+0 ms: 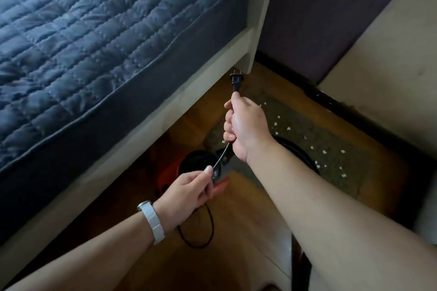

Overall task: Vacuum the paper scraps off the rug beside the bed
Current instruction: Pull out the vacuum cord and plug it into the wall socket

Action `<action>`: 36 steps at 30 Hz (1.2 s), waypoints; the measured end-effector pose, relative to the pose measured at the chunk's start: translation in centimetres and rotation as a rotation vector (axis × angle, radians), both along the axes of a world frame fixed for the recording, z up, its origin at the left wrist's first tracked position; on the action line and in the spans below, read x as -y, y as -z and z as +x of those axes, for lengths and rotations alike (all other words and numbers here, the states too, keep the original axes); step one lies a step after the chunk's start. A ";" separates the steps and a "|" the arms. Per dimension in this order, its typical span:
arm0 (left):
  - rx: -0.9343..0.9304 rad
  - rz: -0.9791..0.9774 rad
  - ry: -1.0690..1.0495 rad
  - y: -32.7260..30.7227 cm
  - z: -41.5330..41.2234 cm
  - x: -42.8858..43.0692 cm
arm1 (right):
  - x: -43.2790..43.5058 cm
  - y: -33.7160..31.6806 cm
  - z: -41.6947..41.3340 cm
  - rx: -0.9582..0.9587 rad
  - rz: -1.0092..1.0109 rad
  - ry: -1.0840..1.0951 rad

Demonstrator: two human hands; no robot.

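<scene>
— White watch band [153, 222] on the left wrist, nearest the camera. Wooden floor [241, 238] below it, with a slack loop of black cord [221, 157] lying there.

— Hands?

— Left hand [194, 186] low, thumb and fingertips pinching the cord. Right hand [243, 125] higher and farther out, fist wrapped round the same cord just below the plug [236, 79]. Hands apart, with a taut stretch of cord between them.

— Plug?

— Black, prongs pointing up and away, held in the air in front of the bed leg. Not in any socket.

— The vacuum?

— Red body with a black top [189, 160], on the floor under the hands, close by the bed rail. Partly hidden by the left hand. Black hose [298, 149] curves out behind the right forearm over the rug.

— Rug and scraps?

— Grey-brown rug [354, 168] right of the bed, beyond the vacuum. Small white paper scraps [288, 128] scattered across it, mostly along the middle and the right side.

— Farther?

— Pale bed frame [165, 111] running diagonally, a blue-grey quilted cover [94, 30] on top. Dark wall [319, 19] behind the bedpost.
</scene>
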State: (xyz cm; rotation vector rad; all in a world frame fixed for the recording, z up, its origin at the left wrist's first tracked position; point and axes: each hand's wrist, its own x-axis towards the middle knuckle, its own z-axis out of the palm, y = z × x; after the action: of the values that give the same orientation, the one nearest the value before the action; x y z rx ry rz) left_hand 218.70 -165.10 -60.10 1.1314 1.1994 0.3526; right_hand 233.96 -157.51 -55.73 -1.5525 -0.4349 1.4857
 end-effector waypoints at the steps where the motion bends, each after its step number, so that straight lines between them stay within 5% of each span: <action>1: -0.044 -0.014 0.049 -1.7 0.1 -0.2 | 0.0 -1.9 0.8 0.007 0.000 0.000; 11: -0.567 -0.047 0.362 -16.5 -0.1 -4.8 | -0.5 -16.8 9.7 0.151 0.031 0.008; 17: -0.757 0.492 0.368 -21.9 2.0 -9.9 | -2.3 -18.9 10.4 0.378 0.038 -0.112; 24: -0.534 0.962 0.516 -24.2 4.5 -19.2 | -6.7 -18.8 7.4 0.464 -0.088 -0.076; 29: -0.389 1.000 0.521 -25.2 5.8 -23.8 | -10.6 -19.0 6.1 0.450 -0.115 0.047; 36: -0.339 1.045 0.510 -25.2 10.2 -28.7 | -14.3 -19.4 8.9 0.668 -0.060 0.163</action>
State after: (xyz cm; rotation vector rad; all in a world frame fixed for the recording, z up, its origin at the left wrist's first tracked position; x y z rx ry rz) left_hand 228.89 -136.39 -34.85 2.4212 0.9400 0.4078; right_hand 242.83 -143.20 -36.29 -2.0662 -0.6261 0.8335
